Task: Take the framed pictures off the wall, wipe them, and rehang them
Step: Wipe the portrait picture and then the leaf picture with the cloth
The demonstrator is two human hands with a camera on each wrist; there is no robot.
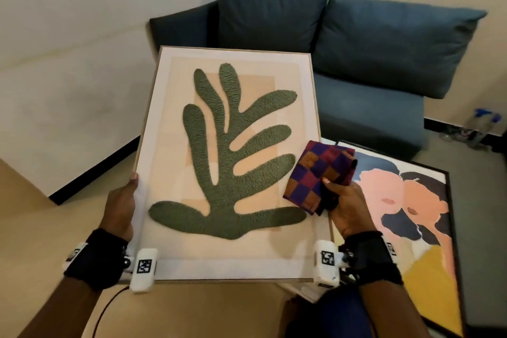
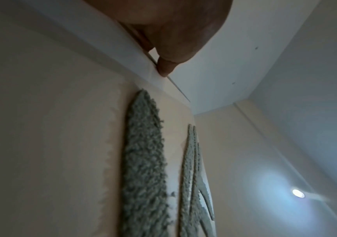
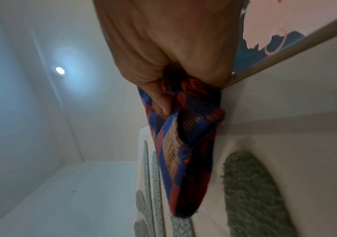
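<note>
A light wood framed picture [image 1: 230, 162] with a green leaf shape lies nearly flat in front of me. My left hand [image 1: 122, 204] grips its left edge, thumb on the front; the left wrist view shows the thumb [image 2: 166, 67] on the frame [image 2: 110, 64] rim. My right hand [image 1: 345, 206] holds a folded checked cloth [image 1: 321, 175] in purple, red and orange against the picture's right side. In the right wrist view the cloth [image 3: 186, 144] hangs from my fingers against the glass [image 3: 285, 128]. A second, dark-framed picture [image 1: 411, 228] with pink, navy and yellow shapes lies below at right.
A blue sofa [image 1: 343, 44] stands behind the picture against a cream wall. Spray bottles [image 1: 480, 126] sit on the floor at far right. A tan surface [image 1: 41, 228] spreads at lower left. A dark baseboard [image 1: 93, 170] runs along the left wall.
</note>
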